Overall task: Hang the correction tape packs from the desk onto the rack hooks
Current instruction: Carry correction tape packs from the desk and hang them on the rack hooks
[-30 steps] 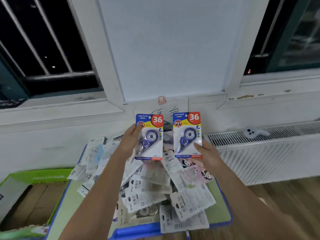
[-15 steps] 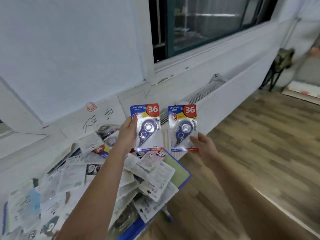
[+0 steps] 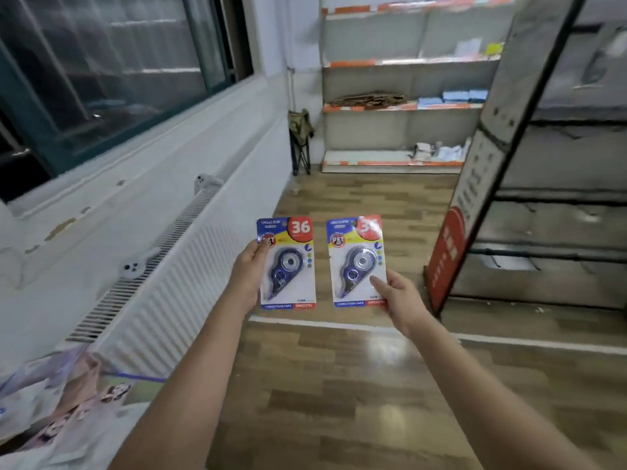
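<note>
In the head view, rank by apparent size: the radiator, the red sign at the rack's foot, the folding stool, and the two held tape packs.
1. radiator
2. red sign
3. The left pack and right pack look alike.
4. folding stool, though it stands far off, so its rank is unsure.

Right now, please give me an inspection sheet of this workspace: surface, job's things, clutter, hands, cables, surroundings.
Surface: desk corner at lower left, mostly out of view.
Job's things: two correction tape packs, left pack and right pack, both upright, held apart over the wooden floor.
Clutter: loose packets lie on the desk, blurred.
Hands: left hand grips the left pack's edge; right hand pinches the right pack's lower corner.
Cables: nothing seen.
Surroundings: radiator under the window, shelves at the back, dark rack on the right; its hooks are too blurred to tell.
</note>
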A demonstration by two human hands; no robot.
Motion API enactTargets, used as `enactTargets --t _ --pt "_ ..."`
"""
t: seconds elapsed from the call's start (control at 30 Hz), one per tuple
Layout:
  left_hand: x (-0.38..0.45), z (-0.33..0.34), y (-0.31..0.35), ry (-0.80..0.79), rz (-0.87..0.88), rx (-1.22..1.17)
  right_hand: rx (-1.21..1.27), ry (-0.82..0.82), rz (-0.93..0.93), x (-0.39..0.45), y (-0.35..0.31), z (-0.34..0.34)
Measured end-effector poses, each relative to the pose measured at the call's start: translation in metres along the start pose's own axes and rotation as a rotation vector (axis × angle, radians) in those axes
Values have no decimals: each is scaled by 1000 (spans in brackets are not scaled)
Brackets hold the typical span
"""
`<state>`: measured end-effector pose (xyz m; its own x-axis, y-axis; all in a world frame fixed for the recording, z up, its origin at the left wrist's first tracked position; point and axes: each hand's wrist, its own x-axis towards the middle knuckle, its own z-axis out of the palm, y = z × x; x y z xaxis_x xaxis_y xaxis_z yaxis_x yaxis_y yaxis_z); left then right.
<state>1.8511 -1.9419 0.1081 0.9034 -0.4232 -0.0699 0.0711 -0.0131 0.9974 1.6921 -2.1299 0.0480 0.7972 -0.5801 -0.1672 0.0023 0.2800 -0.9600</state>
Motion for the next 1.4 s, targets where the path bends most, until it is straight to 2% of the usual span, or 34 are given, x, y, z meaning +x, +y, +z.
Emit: enactTargets --t 0.37,0.57,0.73,1.13,1.4 --pt "-13 304 12 -485 -37 -83 -23 416 -139 -56 -69 -270" --pt "-21 442 17 -711 -81 -123 -29 601 -203 -76 -103 -377" --pt "-6 545 17 -842 -39 -91 -7 706 -254 -77 -127 -449" --pt "42 767 48 -1044 3 -68 78 879 -400 -19 -212 -603" --pt "75 880 65 -978 -21 -133 81 844 -410 32 -258 -698"
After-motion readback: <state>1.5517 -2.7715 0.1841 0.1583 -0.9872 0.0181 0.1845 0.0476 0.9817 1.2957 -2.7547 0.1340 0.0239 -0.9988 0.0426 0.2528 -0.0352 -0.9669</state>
